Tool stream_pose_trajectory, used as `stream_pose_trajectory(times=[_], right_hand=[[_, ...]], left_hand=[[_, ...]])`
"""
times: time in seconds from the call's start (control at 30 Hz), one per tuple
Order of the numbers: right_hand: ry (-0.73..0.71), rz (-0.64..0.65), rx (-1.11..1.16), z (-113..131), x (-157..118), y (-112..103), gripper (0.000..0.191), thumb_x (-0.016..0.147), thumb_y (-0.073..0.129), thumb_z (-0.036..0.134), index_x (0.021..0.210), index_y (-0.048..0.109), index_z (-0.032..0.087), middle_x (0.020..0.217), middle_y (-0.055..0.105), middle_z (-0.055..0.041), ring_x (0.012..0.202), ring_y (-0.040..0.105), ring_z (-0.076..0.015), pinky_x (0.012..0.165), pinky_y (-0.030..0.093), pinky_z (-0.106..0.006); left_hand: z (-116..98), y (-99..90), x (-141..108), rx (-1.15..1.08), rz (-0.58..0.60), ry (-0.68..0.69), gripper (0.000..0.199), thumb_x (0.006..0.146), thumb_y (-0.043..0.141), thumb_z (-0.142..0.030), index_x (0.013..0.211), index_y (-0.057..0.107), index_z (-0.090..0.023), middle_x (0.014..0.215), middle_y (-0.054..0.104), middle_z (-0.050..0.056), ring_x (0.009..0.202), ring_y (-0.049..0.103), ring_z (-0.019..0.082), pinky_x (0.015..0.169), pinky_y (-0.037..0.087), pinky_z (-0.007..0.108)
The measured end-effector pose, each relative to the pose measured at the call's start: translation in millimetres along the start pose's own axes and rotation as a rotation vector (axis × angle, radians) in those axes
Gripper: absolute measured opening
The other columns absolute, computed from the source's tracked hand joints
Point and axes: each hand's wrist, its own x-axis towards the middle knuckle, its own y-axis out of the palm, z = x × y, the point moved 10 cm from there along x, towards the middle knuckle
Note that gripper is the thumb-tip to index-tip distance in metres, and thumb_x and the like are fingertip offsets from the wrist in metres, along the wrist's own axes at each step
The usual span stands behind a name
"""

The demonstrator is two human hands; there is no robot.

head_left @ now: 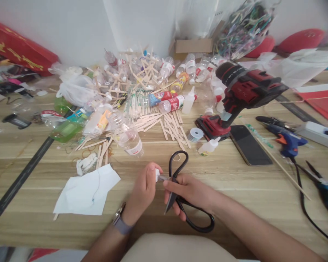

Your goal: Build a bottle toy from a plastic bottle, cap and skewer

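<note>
Low over the front of the table, my left hand (145, 187) is closed around a small white piece that looks like a bottle cap (157, 175). My right hand (192, 191) grips black-handled scissors (179, 164) near the pivot, their blades spread apart. One blade points left and its tip meets the white cap; the other slants down toward me. Left of my hands lies a torn sheet of white paper (84, 193) with a thin thread on it. A clear plastic bottle (129, 140) lies just beyond my left hand.
Wooden craft sticks (172, 125) and plastic bottles heap up at the back. On the right are a red cordless drill (243, 91), a phone (250, 145), a blue glue gun (288, 142), pliers (324, 189) and a power strip (317, 133). A small wire spool (196, 134) sits beside the drill.
</note>
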Motion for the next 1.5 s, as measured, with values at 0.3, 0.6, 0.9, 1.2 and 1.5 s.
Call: stream_pose_trajectory(times=[0.3,0.6,0.9,1.2,1.5], right_hand=[[-0.121,-0.186,-0.094,9,-1,-17,0.038,0.088,0.050,0.049,0.065,0.057,0.019,0.049,0.056,0.0025,0.040,0.053,-0.0108,0.041,0.037,-0.022],[0.008,0.065,0.321,-5,7,12,0.053,0.082,0.048,0.064,0.068,0.061,0.015,0.040,0.053,0.0043,0.029,0.046,-0.0083,0.035,0.032,-0.020],[-0.425,-0.489,-0.803,54,-23,-26,0.022,0.091,0.050,0.032,0.079,0.062,0.018,0.073,0.068,-0.0058,0.067,0.062,-0.0191,0.058,0.035,-0.028],[-0.499,-0.522,-1.524,62,-26,-10,0.025,0.095,0.048,0.024,0.079,0.067,0.020,0.063,0.071,-0.0026,0.048,0.056,-0.0146,0.052,0.024,-0.031],[-0.554,-0.448,-1.768,65,-27,-3,0.021,0.083,0.051,0.004,0.074,0.064,0.017,0.064,0.066,-0.0045,0.053,0.053,-0.0154,0.061,0.026,-0.034]], left_hand=[[-1,2.3,2,0.007,-0.016,0.045,0.035,0.099,0.020,-0.032,0.082,0.050,-0.021,0.078,0.058,0.005,0.078,0.055,0.019,0.078,0.045,0.032],[2,-6.7,-7,-0.077,-0.079,0.019,0.031,0.097,0.026,-0.035,0.104,0.052,-0.019,0.096,0.058,0.007,0.089,0.054,0.019,0.084,0.044,0.033],[14,16.1,2,-0.166,0.126,-0.140,0.050,0.096,0.018,-0.041,0.074,0.058,-0.020,0.071,0.059,0.002,0.070,0.052,0.018,0.067,0.043,0.029],[9,14.9,6,-0.050,0.134,-0.081,0.035,0.096,0.026,-0.037,0.081,0.054,-0.021,0.069,0.052,-0.002,0.067,0.048,0.016,0.066,0.039,0.028],[28,19.4,9,-0.037,0.153,-0.280,0.042,0.093,0.026,-0.041,0.063,0.047,-0.021,0.056,0.046,-0.003,0.060,0.047,0.016,0.060,0.035,0.028]])
